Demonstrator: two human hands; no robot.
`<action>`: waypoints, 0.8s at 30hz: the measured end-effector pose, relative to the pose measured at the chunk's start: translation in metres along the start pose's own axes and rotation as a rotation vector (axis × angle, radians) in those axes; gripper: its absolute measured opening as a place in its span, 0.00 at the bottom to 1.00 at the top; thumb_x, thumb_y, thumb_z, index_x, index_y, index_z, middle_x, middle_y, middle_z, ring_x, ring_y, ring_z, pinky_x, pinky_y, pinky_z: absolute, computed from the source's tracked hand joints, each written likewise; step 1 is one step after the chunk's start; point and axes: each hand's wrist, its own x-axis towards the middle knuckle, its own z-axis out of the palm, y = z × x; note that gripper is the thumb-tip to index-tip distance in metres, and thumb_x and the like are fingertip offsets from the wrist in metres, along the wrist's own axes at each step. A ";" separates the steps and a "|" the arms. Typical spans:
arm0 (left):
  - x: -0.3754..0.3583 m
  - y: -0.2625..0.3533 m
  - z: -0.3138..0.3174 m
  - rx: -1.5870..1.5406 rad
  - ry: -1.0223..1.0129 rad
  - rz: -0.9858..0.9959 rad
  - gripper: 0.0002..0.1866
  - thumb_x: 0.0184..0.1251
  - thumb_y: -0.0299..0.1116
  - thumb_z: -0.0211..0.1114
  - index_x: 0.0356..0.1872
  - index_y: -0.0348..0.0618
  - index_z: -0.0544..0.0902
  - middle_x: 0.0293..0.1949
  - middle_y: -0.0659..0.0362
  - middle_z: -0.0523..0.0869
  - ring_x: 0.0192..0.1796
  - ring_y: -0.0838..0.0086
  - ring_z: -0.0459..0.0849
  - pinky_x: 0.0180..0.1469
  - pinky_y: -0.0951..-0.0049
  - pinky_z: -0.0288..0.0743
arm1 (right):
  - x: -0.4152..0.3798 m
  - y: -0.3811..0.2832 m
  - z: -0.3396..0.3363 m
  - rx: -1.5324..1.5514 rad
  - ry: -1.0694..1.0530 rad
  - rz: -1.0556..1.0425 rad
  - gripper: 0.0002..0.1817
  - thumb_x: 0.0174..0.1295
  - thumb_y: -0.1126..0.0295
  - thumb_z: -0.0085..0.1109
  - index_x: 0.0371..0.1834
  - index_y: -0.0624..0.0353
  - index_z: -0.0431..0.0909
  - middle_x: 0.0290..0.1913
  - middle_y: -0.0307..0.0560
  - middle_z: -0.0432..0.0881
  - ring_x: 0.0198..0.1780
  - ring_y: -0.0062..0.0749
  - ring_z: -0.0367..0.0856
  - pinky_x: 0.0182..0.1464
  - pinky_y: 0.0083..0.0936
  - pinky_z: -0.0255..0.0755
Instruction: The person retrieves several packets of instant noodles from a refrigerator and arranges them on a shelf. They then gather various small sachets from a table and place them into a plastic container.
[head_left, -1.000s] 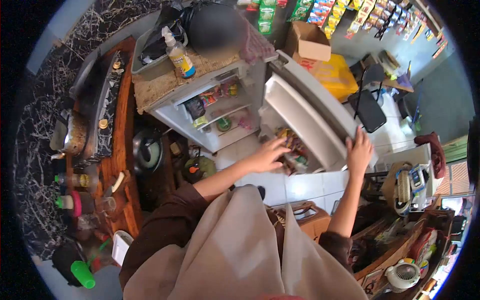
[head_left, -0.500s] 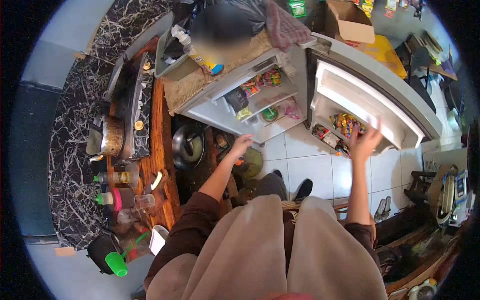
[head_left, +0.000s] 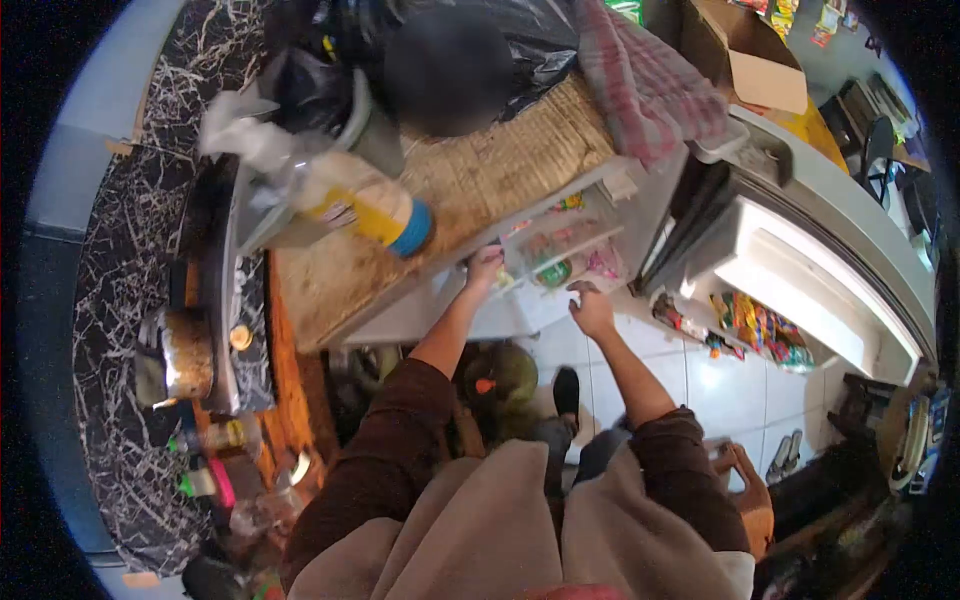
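My left hand [head_left: 487, 266] reaches into the open fridge [head_left: 650, 215], its fingers bent beside a dark item at the shelf's left side. Whether it grips that item is too blurred to tell. Just outside the shelves, my right hand [head_left: 592, 308] hangs in front of the opening with its fingers curled; anything between them is too small to make out. Inside the fridge are a green round container [head_left: 553, 272] and pink plastic bags [head_left: 604, 262]. Colourful packets [head_left: 765, 325] stand in the rack of the open fridge door [head_left: 800, 262].
On the cardboard-covered fridge top [head_left: 470, 170] are a spray bottle [head_left: 350, 190], a bin with black bags and a checked cloth [head_left: 645, 85]. At the left, a pot [head_left: 185, 355] stands by the stove, with bottles nearby. Slippers [head_left: 785, 455] lie at the right.
The view has moved closer to the fridge. My left hand has gone into its opening. My right hand has left the door rack and come over to the shelves, its fingers now curled.
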 end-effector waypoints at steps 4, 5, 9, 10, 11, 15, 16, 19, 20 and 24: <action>0.089 -0.013 -0.027 1.184 0.310 0.532 0.15 0.53 0.32 0.60 0.43 0.42 0.77 0.42 0.53 0.79 0.47 0.62 0.76 0.50 0.69 0.68 | 0.102 0.043 0.100 0.219 -0.064 0.046 0.13 0.49 0.61 0.53 0.35 0.56 0.75 0.35 0.57 0.78 0.39 0.48 0.77 0.44 0.38 0.70; 0.109 -0.025 -0.034 1.189 0.323 0.544 0.15 0.53 0.32 0.60 0.43 0.42 0.77 0.42 0.53 0.79 0.47 0.62 0.76 0.50 0.69 0.68 | 0.136 0.061 0.139 0.325 -0.013 0.043 0.14 0.50 0.60 0.52 0.35 0.56 0.75 0.35 0.57 0.78 0.42 0.47 0.76 0.45 0.36 0.69; 0.182 -0.031 -0.061 1.302 0.545 0.881 0.27 0.48 0.37 0.63 0.51 0.38 0.70 0.47 0.49 0.76 0.52 0.58 0.73 0.58 0.62 0.59 | 0.222 0.064 0.207 0.699 0.125 0.019 0.20 0.54 0.55 0.51 0.45 0.57 0.72 0.39 0.53 0.78 0.42 0.39 0.76 0.46 0.30 0.68; 0.190 -0.025 -0.064 1.327 0.554 0.884 0.27 0.48 0.37 0.63 0.51 0.38 0.70 0.47 0.49 0.76 0.52 0.58 0.73 0.58 0.61 0.58 | 0.245 0.071 0.239 0.947 0.290 0.200 0.21 0.54 0.57 0.54 0.46 0.61 0.71 0.39 0.49 0.79 0.37 0.33 0.78 0.42 0.28 0.70; 0.199 -0.020 -0.067 1.351 0.559 0.887 0.28 0.48 0.38 0.63 0.51 0.38 0.69 0.48 0.49 0.76 0.52 0.58 0.73 0.59 0.61 0.58 | 0.258 0.068 0.249 0.765 0.341 0.299 0.25 0.52 0.55 0.55 0.48 0.59 0.69 0.39 0.52 0.78 0.36 0.38 0.79 0.40 0.31 0.71; 0.222 -0.022 -0.083 1.445 0.546 0.859 0.30 0.48 0.39 0.63 0.53 0.37 0.67 0.49 0.49 0.75 0.52 0.59 0.73 0.59 0.60 0.56 | 0.243 0.030 0.201 0.207 0.376 0.336 0.25 0.48 0.55 0.59 0.46 0.59 0.72 0.36 0.52 0.79 0.34 0.44 0.79 0.37 0.34 0.71; 0.220 -0.028 -0.088 1.466 0.540 0.833 0.31 0.47 0.39 0.63 0.53 0.37 0.66 0.49 0.49 0.75 0.53 0.59 0.73 0.60 0.60 0.55 | 0.239 0.022 0.192 0.280 0.358 0.379 0.22 0.48 0.55 0.60 0.43 0.55 0.73 0.37 0.51 0.79 0.37 0.44 0.78 0.41 0.35 0.70; 0.217 -0.054 -0.092 1.508 0.506 0.751 0.32 0.47 0.40 0.63 0.54 0.37 0.65 0.50 0.49 0.74 0.53 0.59 0.72 0.60 0.59 0.54 | 0.232 0.025 0.200 0.361 0.372 0.401 0.17 0.46 0.56 0.61 0.37 0.52 0.74 0.36 0.50 0.80 0.38 0.45 0.78 0.43 0.36 0.70; 0.216 -0.059 -0.087 1.513 0.494 0.733 0.33 0.47 0.40 0.63 0.55 0.37 0.64 0.50 0.49 0.74 0.53 0.59 0.72 0.60 0.58 0.53 | 0.231 0.031 0.202 0.374 0.422 0.367 0.15 0.46 0.57 0.61 0.34 0.52 0.75 0.33 0.50 0.80 0.36 0.46 0.79 0.41 0.36 0.70; 0.217 -0.064 -0.063 1.541 0.430 0.688 0.35 0.46 0.42 0.63 0.56 0.36 0.62 0.51 0.49 0.73 0.53 0.59 0.72 0.61 0.57 0.51 | 0.217 0.035 0.199 0.589 0.527 0.313 0.11 0.49 0.65 0.57 0.33 0.57 0.71 0.28 0.55 0.79 0.33 0.50 0.78 0.38 0.40 0.68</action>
